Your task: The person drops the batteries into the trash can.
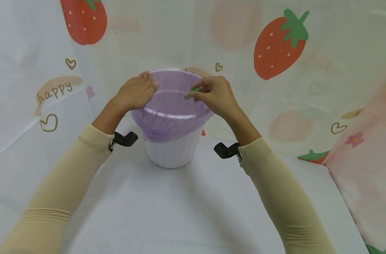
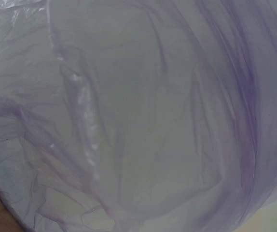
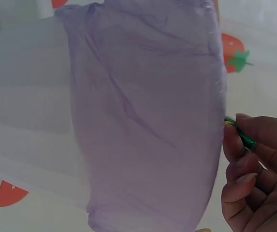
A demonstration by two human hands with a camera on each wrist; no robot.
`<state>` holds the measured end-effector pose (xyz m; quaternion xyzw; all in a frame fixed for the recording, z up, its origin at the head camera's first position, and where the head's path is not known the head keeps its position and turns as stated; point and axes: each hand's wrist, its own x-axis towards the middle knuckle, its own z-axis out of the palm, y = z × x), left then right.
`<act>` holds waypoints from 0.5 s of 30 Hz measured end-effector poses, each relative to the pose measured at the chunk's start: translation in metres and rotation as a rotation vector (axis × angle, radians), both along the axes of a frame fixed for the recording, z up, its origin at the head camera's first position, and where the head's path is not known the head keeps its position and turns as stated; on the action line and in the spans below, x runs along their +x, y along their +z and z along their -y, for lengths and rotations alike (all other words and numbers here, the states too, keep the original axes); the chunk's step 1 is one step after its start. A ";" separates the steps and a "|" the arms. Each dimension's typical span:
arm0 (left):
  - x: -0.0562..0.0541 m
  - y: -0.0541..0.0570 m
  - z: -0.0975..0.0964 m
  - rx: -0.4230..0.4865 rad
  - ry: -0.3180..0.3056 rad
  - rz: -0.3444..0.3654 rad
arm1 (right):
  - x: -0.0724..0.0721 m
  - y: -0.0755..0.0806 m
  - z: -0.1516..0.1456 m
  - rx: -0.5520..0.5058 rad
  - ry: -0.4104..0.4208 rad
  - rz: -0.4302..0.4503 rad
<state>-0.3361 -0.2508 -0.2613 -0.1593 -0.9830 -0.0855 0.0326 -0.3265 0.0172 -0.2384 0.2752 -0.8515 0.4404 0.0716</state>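
A white trash can (image 1: 170,155) stands upright, lined with a translucent purple bag (image 1: 167,128) folded over its rim. My left hand (image 1: 137,91) rests palm down on the rim's left side, thumb toward the opening. In the left wrist view the bag (image 2: 143,121) fills nearly everything, with only a sliver of hand in the lower left corner. At the right side of the rim, my right hand (image 1: 216,94) pinches a small shiny green cylinder (image 1: 188,95) with a yellowish end, like a battery, between thumb and fingers. The right wrist view shows this green cylinder (image 3: 247,141) beside the bag's edge.
The can stands on a white-covered surface (image 1: 167,211). Close behind hangs a pale cloth (image 1: 180,35) printed with strawberries and hearts, and a pinkish cloth (image 1: 367,148) rises at the right. A black wrist camera (image 1: 126,139) sticks out at the left cuff, another camera (image 1: 226,151) at the right.
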 end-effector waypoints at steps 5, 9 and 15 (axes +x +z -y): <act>0.002 0.000 0.000 0.002 -0.003 0.006 | -0.005 -0.005 0.001 -0.001 -0.009 0.073; 0.002 0.001 0.000 0.001 -0.003 0.007 | -0.008 -0.008 0.000 0.045 -0.016 0.102; 0.003 0.001 0.000 0.011 -0.002 0.005 | -0.009 -0.010 -0.002 0.096 -0.016 0.087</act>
